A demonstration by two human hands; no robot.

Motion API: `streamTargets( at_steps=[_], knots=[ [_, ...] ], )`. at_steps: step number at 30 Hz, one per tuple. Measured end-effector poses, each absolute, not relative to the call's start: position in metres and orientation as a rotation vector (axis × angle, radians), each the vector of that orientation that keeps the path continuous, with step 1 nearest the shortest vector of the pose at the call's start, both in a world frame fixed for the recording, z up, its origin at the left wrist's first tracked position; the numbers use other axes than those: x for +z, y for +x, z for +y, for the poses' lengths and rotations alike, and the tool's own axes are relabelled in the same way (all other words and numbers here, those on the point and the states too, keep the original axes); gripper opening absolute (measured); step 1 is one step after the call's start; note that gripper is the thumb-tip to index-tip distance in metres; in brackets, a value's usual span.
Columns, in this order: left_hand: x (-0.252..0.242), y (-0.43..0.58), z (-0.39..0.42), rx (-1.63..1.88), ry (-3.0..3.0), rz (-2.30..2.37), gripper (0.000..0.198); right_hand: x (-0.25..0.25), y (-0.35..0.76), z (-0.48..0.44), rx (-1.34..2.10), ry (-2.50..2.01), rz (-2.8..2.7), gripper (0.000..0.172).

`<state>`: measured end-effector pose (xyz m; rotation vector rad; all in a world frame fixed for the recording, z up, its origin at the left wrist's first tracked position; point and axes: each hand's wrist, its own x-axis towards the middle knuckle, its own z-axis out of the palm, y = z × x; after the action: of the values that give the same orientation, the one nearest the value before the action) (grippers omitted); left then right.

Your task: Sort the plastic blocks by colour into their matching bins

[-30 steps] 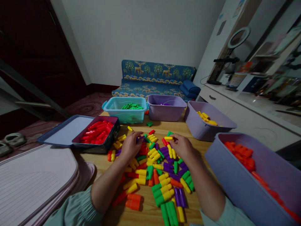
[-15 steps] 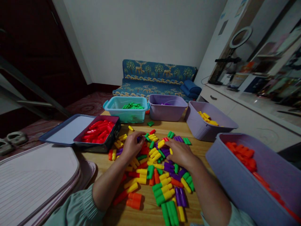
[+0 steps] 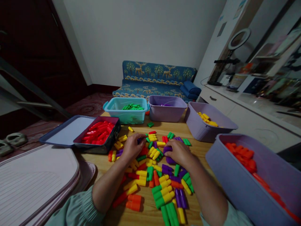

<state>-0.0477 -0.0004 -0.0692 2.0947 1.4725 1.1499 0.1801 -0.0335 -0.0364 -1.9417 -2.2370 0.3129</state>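
A heap of short plastic pegs (image 3: 155, 175) in yellow, green, purple, red and orange covers the wooden table (image 3: 164, 128). My left hand (image 3: 132, 147) rests on the heap's left side, fingers curled around purple pegs (image 3: 140, 139). On the right of the heap my right hand (image 3: 179, 152) is closed on several purple pegs (image 3: 167, 149).
Sorted bins ring the heap: a dark tin of red pegs (image 3: 98, 131), a teal bin of green pegs (image 3: 127, 110), a purple bin (image 3: 166, 108), a lilac bin of yellow pegs (image 3: 207, 121), and a big lilac bin of orange pegs (image 3: 249, 169). A pale mat (image 3: 33, 179) lies left.
My right hand has pulled back toward me and closed around purple pegs. My left hand has shifted slightly nearer and keeps its grip.
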Motion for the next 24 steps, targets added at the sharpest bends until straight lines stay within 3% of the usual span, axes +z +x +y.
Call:
streamTargets(
  at_steps=[3,11,16,24],
  knots=[
    [-0.069,-0.047,-0.001,1.161,2.099,1.440,0.020,-0.039,0.181,-0.030,0.255,-1.912,-2.143,0.014],
    [-0.063,-0.045,-0.002,1.158,2.093,1.377,0.019,-0.030,0.197,-0.026,0.227,-1.983,-1.805,0.026],
    [-0.062,-0.045,-0.003,1.158,2.080,1.376,0.018,-0.036,0.216,-0.020,0.096,-2.098,-1.701,0.020],
    [-0.064,-0.046,-0.002,1.166,2.094,1.391,0.018,-0.046,0.222,-0.016,0.290,-2.028,-1.709,0.017]
  ],
)
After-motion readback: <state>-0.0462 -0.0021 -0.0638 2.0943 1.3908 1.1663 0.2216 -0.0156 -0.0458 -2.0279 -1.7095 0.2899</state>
